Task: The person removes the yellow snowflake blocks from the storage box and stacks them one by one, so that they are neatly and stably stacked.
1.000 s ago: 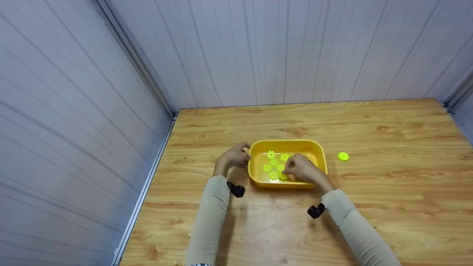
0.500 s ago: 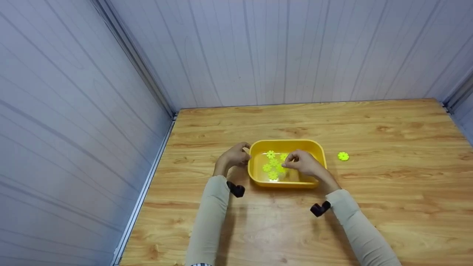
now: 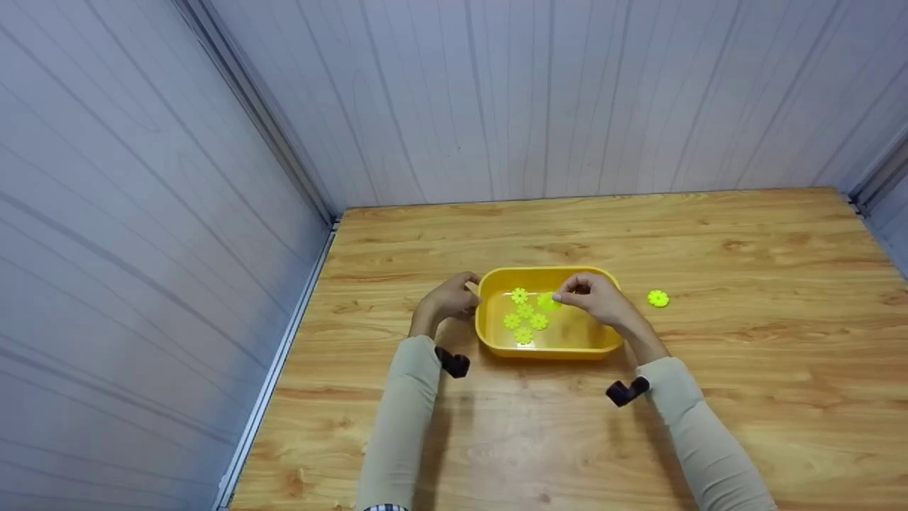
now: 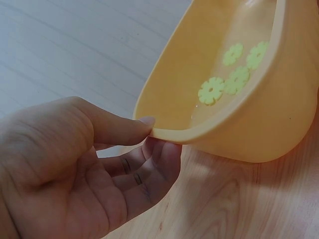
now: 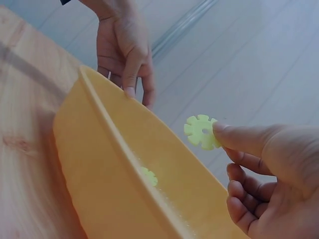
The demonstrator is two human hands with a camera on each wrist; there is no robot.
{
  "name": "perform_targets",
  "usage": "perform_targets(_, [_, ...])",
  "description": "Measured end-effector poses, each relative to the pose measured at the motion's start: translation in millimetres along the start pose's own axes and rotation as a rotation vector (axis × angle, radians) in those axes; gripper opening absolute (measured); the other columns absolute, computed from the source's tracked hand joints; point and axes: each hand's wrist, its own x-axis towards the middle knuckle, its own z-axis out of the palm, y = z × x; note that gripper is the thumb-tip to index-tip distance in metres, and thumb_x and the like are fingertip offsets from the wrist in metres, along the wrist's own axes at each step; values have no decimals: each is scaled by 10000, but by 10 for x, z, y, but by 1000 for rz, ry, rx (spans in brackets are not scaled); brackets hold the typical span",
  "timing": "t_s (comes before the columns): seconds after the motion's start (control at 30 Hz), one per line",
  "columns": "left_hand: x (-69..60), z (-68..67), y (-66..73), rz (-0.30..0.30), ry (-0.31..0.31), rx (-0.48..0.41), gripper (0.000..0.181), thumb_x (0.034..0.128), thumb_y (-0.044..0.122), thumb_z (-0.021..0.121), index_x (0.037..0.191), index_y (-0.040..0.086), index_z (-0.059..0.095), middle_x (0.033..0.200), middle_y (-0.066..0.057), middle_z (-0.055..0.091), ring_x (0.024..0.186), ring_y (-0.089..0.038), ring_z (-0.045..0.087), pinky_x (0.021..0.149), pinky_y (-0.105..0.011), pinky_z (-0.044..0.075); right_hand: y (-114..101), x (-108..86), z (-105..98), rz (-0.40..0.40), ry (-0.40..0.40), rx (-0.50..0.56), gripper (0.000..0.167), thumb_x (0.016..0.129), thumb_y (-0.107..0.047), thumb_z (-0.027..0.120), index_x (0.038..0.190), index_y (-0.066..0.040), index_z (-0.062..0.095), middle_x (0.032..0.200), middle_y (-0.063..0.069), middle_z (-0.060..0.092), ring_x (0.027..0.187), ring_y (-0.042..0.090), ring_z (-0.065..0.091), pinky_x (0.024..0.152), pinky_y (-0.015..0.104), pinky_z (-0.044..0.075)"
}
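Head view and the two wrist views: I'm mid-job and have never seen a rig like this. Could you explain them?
There's no machine: a person works with two bare hands. A camera worn on the head looks forward and down; wrist cameras give the two close-ups. A yellow tub stands on a wooden table, with yellow-green flower-shaped discs inside and a loose disc on the table, right of the tub. The left hand pinches the tub's rim. The right hand pinches another disc above the tub.
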Motion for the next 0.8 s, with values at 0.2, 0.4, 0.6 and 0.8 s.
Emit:
perform_targets(0.2, [4, -6, -3, -1, 11, 5, 425, 896, 36, 535, 1312, 106, 481, 942, -70, 494, 808, -184, 524, 870, -414, 521, -48, -47, -125, 59, 10, 58, 286, 902, -261, 664, 1008, 3, 632, 883, 46, 569, 745, 160, 455, 650, 237, 400])
perform_targets(0.4, [-4, -5, -4, -1, 18, 20, 425, 893, 44, 538, 1310, 110, 486, 917, -59, 490, 781, -175, 506, 836, -391, 523, -257, -190, -252, 66, 29, 68, 261, 933, -201, 622, 1032, 40, 615, 924, 80, 579, 765, 151, 454, 675, 220, 402])
perform_targets(0.6, [-6, -1, 4, 13, -2, 6, 435, 904, 18, 524, 1329, 79, 455, 861, -57, 488, 738, -174, 502, 810, -383, 522, -190, -205, -385, 71, 76, 129, 322, 920, -232, 641, 1057, 56, 606, 947, 10, 599, 844, 141, 522, 725, 189, 456])
perform_targets(0.8, [-5, 11, 6, 10, -5, -7, 442, 899, 14, 527, 1330, 76, 452, 870, -62, 488, 741, -174, 514, 829, -400, 528, 30, -162, -526, 117, 137, 155, 419, 898, -359, 644, 1103, 2, 590, 1009, -33, 590, 1023, 215, 518, 886, 244, 452])
